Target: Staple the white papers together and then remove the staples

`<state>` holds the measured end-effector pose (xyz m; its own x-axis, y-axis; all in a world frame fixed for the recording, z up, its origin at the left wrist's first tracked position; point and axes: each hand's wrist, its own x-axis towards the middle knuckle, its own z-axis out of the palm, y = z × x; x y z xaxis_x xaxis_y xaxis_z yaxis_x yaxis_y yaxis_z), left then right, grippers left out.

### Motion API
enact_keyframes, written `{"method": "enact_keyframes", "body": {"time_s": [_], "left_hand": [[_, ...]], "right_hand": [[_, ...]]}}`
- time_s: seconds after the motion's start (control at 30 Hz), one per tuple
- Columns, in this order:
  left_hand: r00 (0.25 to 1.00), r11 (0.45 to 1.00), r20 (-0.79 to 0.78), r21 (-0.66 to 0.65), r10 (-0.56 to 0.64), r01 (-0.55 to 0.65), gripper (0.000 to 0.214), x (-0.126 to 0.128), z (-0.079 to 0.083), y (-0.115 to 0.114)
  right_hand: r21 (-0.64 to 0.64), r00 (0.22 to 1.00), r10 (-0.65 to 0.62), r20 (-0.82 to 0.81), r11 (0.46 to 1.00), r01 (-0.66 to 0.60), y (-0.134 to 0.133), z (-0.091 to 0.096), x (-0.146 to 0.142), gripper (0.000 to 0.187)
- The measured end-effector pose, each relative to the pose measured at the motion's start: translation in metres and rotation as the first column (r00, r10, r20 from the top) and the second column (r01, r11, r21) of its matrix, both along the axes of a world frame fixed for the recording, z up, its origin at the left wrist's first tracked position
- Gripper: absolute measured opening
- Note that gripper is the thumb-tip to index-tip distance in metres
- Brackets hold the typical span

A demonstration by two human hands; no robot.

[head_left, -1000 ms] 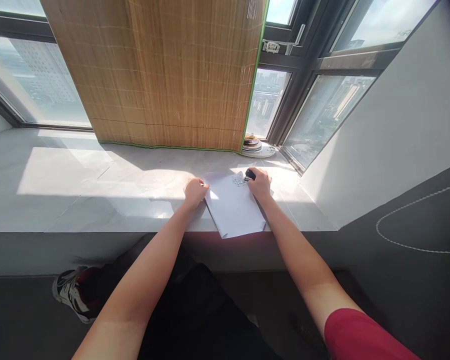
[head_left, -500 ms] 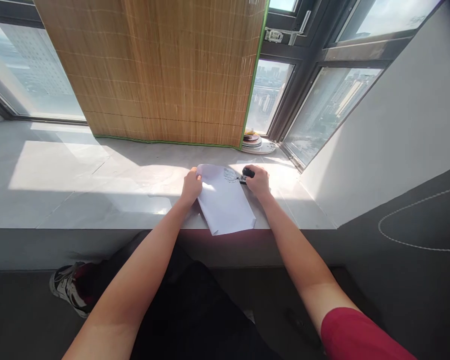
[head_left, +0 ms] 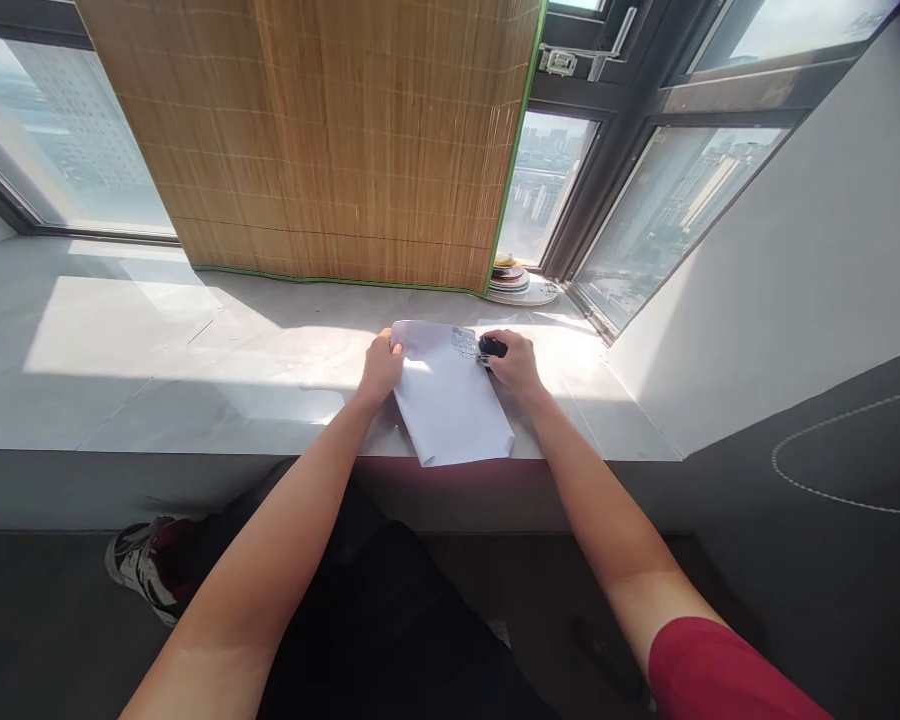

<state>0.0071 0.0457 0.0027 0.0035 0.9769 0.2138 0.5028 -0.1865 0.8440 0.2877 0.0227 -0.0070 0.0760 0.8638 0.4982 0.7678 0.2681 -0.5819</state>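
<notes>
A white sheet of paper (head_left: 450,405) lies tilted on the grey window ledge (head_left: 157,390), its near corner reaching the ledge's front edge. A small dark line drawing (head_left: 463,342) sits near its far right corner. My left hand (head_left: 382,367) presses on the sheet's left edge with fingers curled. My right hand (head_left: 511,364) is closed round a black marker (head_left: 490,348), whose tip rests at the drawing.
A bamboo blind with green trim (head_left: 330,140) hangs down to the ledge behind the paper. A stack of plates (head_left: 516,283) stands in the window corner. A white wall (head_left: 780,250) closes the right side. My shoe (head_left: 141,580) shows below the ledge.
The paper and both hands sit slightly further left and further from me in view than a second ago. The marker tip stays at the drawing.
</notes>
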Motion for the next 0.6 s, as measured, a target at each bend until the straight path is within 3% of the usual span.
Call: {"method": "enact_keyframes", "body": {"time_s": [0.1,0.23,0.37,0.4,0.47,0.53,0.6], "left_hand": [[0.996,0.999,-0.083,-0.039,-0.021,0.018,0.017,-0.002,0.002,-0.003],[0.934,0.996,-0.356,-0.094,-0.034,0.0,0.025,-0.001,0.006,-0.015],[0.797,0.985,-0.585,0.157,0.152,-0.073,0.062,0.009,0.014,-0.029],[0.781,0.978,-0.604,0.207,0.16,-0.04,0.063,0.012,0.016,-0.032],[0.755,0.964,-0.656,0.204,0.006,0.169,0.052,0.017,0.017,-0.036],[0.668,0.899,-0.709,0.109,-0.228,0.423,0.045,0.021,0.015,-0.041],[0.579,0.847,-0.73,0.001,-0.363,0.532,0.053,0.024,0.011,-0.046]], "right_hand": [[-0.022,1.0,0.019,0.011,1.0,-0.019,-0.003,0.003,-0.004,0.045],[-0.048,0.987,0.141,0.082,0.989,-0.138,-0.01,0.01,-0.011,0.042],[-0.101,0.954,0.243,0.176,0.969,-0.228,-0.015,0.014,-0.018,0.041],[-0.113,0.949,0.248,0.192,0.967,-0.23,-0.016,0.014,-0.019,0.041],[-0.125,0.944,0.252,0.211,0.965,-0.23,-0.016,0.014,-0.02,0.041],[-0.127,0.942,0.256,0.218,0.964,-0.233,-0.015,0.013,-0.021,0.042],[-0.13,0.941,0.257,0.219,0.964,-0.233,-0.015,0.013,-0.022,0.043]]}}
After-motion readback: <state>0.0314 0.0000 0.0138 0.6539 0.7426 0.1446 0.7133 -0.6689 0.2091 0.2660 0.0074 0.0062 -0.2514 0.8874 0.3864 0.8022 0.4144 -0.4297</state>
